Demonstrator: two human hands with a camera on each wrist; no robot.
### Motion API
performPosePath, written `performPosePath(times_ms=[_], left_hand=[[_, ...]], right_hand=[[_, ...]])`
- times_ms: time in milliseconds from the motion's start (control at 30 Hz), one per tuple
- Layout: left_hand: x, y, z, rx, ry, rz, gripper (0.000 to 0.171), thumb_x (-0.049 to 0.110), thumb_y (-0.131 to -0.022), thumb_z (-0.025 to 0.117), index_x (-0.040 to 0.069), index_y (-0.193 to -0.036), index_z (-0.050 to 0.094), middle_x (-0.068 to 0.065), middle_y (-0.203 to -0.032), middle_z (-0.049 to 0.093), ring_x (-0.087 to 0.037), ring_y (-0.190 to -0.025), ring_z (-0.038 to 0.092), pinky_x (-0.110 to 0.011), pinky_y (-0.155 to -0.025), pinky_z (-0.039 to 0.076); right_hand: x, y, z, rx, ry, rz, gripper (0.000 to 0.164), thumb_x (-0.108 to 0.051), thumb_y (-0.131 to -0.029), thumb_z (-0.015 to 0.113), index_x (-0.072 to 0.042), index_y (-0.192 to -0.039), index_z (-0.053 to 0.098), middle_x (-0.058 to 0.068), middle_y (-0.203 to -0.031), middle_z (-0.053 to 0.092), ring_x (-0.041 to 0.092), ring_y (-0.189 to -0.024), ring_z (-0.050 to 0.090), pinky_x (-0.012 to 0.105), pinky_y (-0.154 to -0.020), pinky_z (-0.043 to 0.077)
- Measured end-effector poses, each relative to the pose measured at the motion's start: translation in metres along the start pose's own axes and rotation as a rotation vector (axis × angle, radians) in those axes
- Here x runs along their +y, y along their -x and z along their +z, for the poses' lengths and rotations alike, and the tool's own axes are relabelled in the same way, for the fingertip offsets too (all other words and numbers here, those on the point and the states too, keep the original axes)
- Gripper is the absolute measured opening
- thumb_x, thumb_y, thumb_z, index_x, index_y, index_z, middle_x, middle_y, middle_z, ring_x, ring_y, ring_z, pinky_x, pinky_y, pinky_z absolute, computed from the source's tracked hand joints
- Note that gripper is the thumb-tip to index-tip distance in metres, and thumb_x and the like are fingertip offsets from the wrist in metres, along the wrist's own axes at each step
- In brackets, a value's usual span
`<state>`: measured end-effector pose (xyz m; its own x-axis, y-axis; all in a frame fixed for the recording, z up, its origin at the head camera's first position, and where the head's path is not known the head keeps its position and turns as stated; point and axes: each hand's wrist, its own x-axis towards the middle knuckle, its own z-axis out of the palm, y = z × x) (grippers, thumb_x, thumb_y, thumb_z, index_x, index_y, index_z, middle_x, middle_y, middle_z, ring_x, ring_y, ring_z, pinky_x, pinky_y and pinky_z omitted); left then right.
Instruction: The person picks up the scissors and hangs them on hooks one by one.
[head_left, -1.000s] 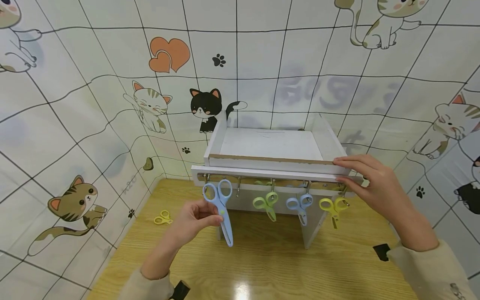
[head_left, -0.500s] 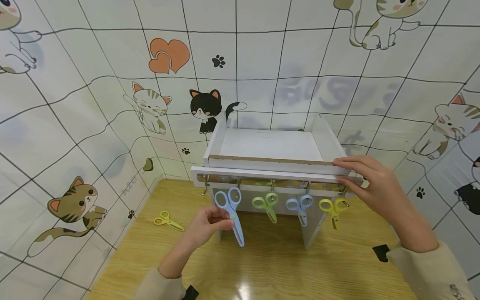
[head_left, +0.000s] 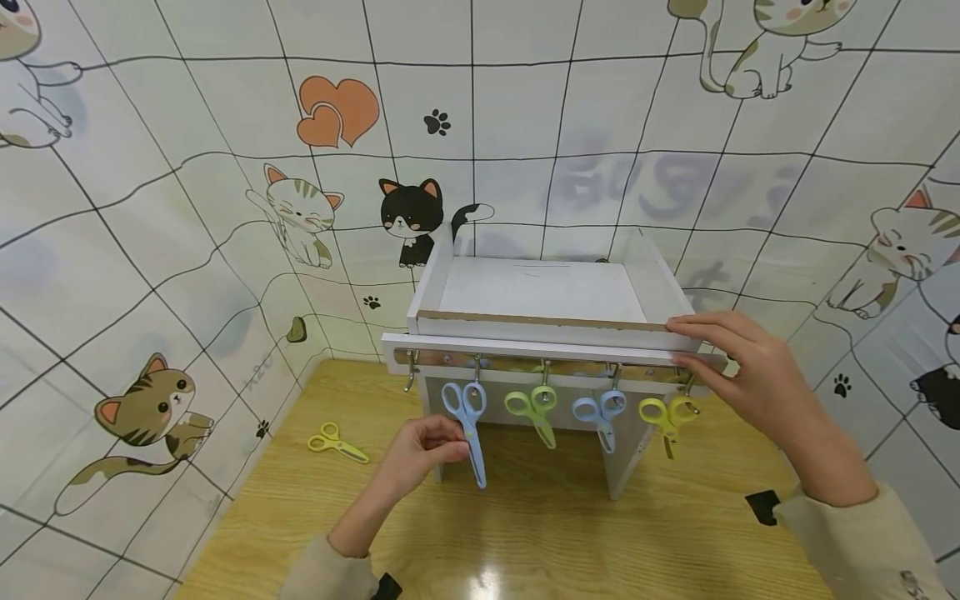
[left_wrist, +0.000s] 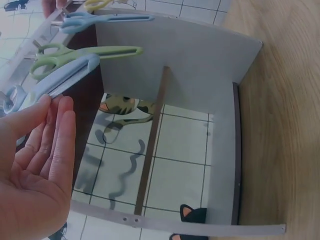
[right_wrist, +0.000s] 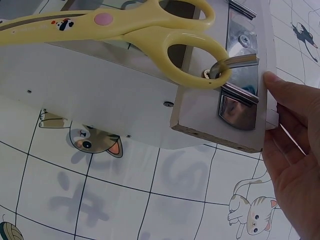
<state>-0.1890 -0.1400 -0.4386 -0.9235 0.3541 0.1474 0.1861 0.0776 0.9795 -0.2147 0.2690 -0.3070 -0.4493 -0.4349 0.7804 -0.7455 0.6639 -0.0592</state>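
Between thumb and fingers, my left hand [head_left: 418, 454] pinches the blade part of a pair of blue scissors [head_left: 476, 450], points down. The handle loops overlap the second hook [head_left: 477, 367] from the left; in the left wrist view the blue scissors [left_wrist: 65, 76] lie beside the green pair. My right hand [head_left: 757, 379] grips the right end of the white hook rack [head_left: 540, 343], thumb in front and fingers behind. Green scissors [head_left: 534, 407], a second blue pair [head_left: 600, 408] and yellow scissors [head_left: 667, 412] hang from hooks. One yellow finger loop [right_wrist: 200, 82] encircles its hook in the right wrist view.
The leftmost hook [head_left: 410, 371] carries nothing. Another yellow pair of scissors [head_left: 339, 443] lies on the wooden table [head_left: 525, 542] at left. On top of the rack is a shallow white tray [head_left: 540, 287]. Cat-patterned walls [head_left: 517, 108] close in behind and at both sides.
My left hand has moved right with the blue scissors, from the leftmost hook to the second one, and the loops now sit slightly lower. The right hand has stayed put.
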Motion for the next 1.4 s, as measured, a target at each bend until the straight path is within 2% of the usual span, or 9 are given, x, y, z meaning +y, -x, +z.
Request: performPosePath(times_ms=[100,200,333,533,700,967,1233,1300,1400], left_hand=[[-0.005,0.001,-0.003,0.001,0.004,0.014,0.023,0.005,-0.092,0.069,-0.015,-0.102,0.064,-0.036,-0.102,0.068,-0.003,-0.084,0.072,-0.021,-0.079,0.059],[-0.012,0.002,-0.008,-0.006,0.005,0.014,0.024,0.006,-0.093,0.068,-0.015,-0.104,0.063,-0.036,-0.105,0.068,-0.001,-0.086,0.072,-0.020,-0.080,0.059],[-0.023,0.005,-0.017,-0.001,-0.001,0.004,0.025,0.007,-0.094,0.067,-0.015,-0.106,0.063,-0.027,-0.105,0.072,-0.002,-0.088,0.072,-0.020,-0.081,0.059],[-0.042,0.011,-0.037,0.033,0.034,-0.011,0.028,0.004,-0.095,0.065,-0.019,-0.111,0.061,-0.009,-0.102,0.077,-0.004,-0.090,0.073,-0.022,-0.082,0.059],[-0.060,0.018,-0.057,0.139,0.085,-0.132,0.032,0.007,-0.096,0.064,-0.019,-0.115,0.060,0.005,-0.097,0.077,-0.003,-0.090,0.073,-0.024,-0.083,0.060],[-0.089,0.027,-0.101,0.386,0.143,-0.333,0.044,0.013,-0.101,0.060,-0.014,-0.134,0.052,-0.006,-0.113,0.075,-0.002,-0.093,0.072,-0.021,-0.087,0.058],[-0.112,0.040,-0.145,0.501,0.243,-0.437,0.053,0.012,-0.105,0.049,-0.017,-0.147,0.032,0.008,-0.102,0.074,0.003,-0.091,0.071,-0.017,-0.087,0.057],[-0.119,0.043,-0.152,0.516,0.260,-0.468,0.051,0.010,-0.106,0.048,-0.018,-0.146,0.033,0.009,-0.095,0.075,0.003,-0.087,0.072,-0.016,-0.084,0.057],[-0.127,0.047,-0.159,0.552,0.281,-0.523,0.042,0.007,-0.104,0.050,-0.018,-0.138,0.045,0.008,-0.084,0.075,0.000,-0.078,0.072,-0.018,-0.080,0.059]], right_hand=[[0.001,0.001,0.000,-0.003,0.007,-0.001,0.056,-0.054,-0.098,0.048,-0.007,-0.115,0.074,0.011,-0.113,0.072,-0.011,-0.120,0.050,0.002,-0.081,0.039],[0.002,0.001,0.001,0.001,0.011,-0.008,0.056,-0.054,-0.098,0.048,-0.007,-0.115,0.074,0.011,-0.113,0.071,-0.009,-0.120,0.051,0.008,-0.075,0.041],[0.002,0.001,0.001,0.006,0.019,-0.016,0.055,-0.053,-0.098,0.048,-0.007,-0.115,0.074,0.011,-0.113,0.071,-0.007,-0.118,0.052,0.014,-0.069,0.043],[0.000,0.001,0.000,-0.005,0.018,-0.011,0.056,-0.053,-0.098,0.049,-0.006,-0.116,0.074,0.012,-0.114,0.071,-0.010,-0.120,0.050,0.011,-0.070,0.043],[0.000,0.001,0.000,-0.004,0.009,-0.001,0.056,-0.054,-0.098,0.048,-0.006,-0.116,0.074,0.012,-0.114,0.071,-0.011,-0.120,0.050,0.005,-0.076,0.040],[0.001,0.000,-0.001,-0.020,0.036,0.004,0.059,-0.056,-0.098,0.047,-0.006,-0.116,0.074,0.012,-0.114,0.071,-0.011,-0.121,0.049,0.008,-0.073,0.042],[0.001,0.001,0.001,-0.003,0.014,-0.010,0.056,-0.053,-0.098,0.049,-0.007,-0.116,0.074,0.011,-0.113,0.072,-0.010,-0.119,0.051,0.004,-0.078,0.041],[0.002,0.001,0.001,0.001,0.014,-0.012,0.055,-0.053,-0.098,0.049,-0.007,-0.116,0.074,0.011,-0.113,0.072,-0.008,-0.119,0.052,0.004,-0.078,0.040],[0.001,0.000,0.000,-0.008,0.014,-0.007,0.056,-0.054,-0.098,0.049,-0.007,-0.116,0.074,0.011,-0.113,0.072,-0.009,-0.119,0.051,0.005,-0.077,0.040]])
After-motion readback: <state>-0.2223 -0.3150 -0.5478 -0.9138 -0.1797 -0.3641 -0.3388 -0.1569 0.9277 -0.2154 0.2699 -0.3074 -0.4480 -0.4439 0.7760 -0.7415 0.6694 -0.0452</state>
